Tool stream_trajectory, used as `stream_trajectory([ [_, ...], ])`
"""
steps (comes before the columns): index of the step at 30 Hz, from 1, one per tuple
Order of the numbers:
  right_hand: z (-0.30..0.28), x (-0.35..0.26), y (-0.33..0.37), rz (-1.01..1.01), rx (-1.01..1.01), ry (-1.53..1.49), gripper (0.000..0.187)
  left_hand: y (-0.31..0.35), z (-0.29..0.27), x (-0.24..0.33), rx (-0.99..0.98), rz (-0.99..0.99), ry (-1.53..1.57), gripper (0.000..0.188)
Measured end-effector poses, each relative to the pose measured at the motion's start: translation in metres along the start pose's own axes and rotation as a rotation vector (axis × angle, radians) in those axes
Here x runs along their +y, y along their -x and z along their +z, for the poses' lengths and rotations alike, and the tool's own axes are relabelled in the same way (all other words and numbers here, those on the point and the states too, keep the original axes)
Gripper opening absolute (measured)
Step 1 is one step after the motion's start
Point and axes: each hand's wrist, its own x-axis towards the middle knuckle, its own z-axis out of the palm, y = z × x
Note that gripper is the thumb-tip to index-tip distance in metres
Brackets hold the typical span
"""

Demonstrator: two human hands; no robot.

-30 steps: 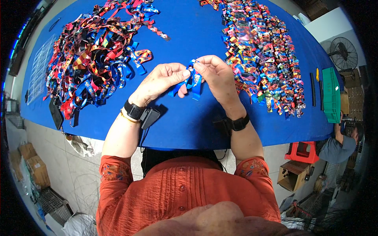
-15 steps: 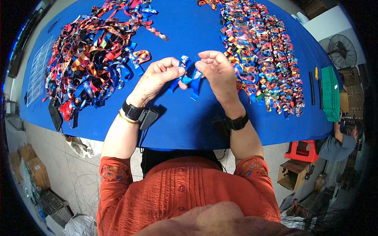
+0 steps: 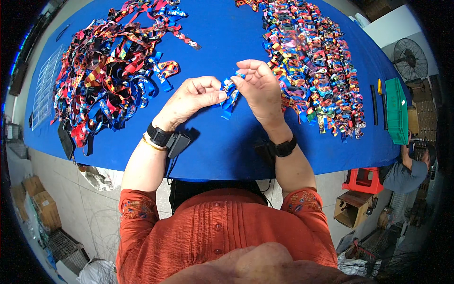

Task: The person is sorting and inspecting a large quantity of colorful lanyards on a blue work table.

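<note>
A short blue printed lanyard strap [image 3: 229,102] is folded between my two hands above the blue table [image 3: 213,45]. My left hand [image 3: 195,97] pinches its left side between thumb and fingers. From the other side, my right hand [image 3: 261,90] grips the strap's upper part with thumb and forefinger, its other fingers curled. The loose ends hang down below my fingertips. Part of the fold is hidden by my fingers. To the left lies a tangled heap of red, blue and black lanyards [image 3: 113,71]; to the right, looped straps [image 3: 312,61] lie in dense rows.
At the table's right edge stand a green tray [image 3: 396,111] and thin black rods [image 3: 374,105]. A wire rack [image 3: 47,87] lies at the far left. Beyond the right edge are a fan [image 3: 410,60], a red stool [image 3: 363,181] and another person's arm [image 3: 404,176].
My hands have come closer together, and the strap's spread loop and ends are now gathered into a tighter fold between them.
</note>
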Motion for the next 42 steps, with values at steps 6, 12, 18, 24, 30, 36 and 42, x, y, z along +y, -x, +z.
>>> stream_trajectory([
  [6,0.000,0.003,0.001,0.020,-0.015,-0.027,0.036,-0.001,0.007,0.002,0.044,0.041,0.026,0.009],
  [12,0.004,-0.001,0.002,0.016,0.008,-0.024,0.036,-0.006,0.007,-0.006,0.174,0.078,0.130,0.008],
  [18,0.004,0.003,0.004,0.117,-0.072,0.073,0.031,-0.004,0.004,-0.007,0.123,0.089,0.047,0.007],
  [24,0.006,0.000,0.003,0.119,-0.050,0.043,0.028,-0.003,0.007,-0.007,0.142,0.034,-0.080,0.010],
  [30,0.005,0.003,0.003,0.059,-0.018,0.156,0.024,-0.004,0.007,-0.008,0.103,0.033,-0.043,0.010],
  [36,0.009,0.001,0.005,0.106,-0.028,0.022,0.025,-0.001,0.012,-0.001,0.151,0.043,-0.043,0.012],
  [42,-0.001,0.014,0.002,0.102,-0.050,0.028,0.023,-0.004,0.010,-0.004,0.214,0.125,0.023,0.013],
])
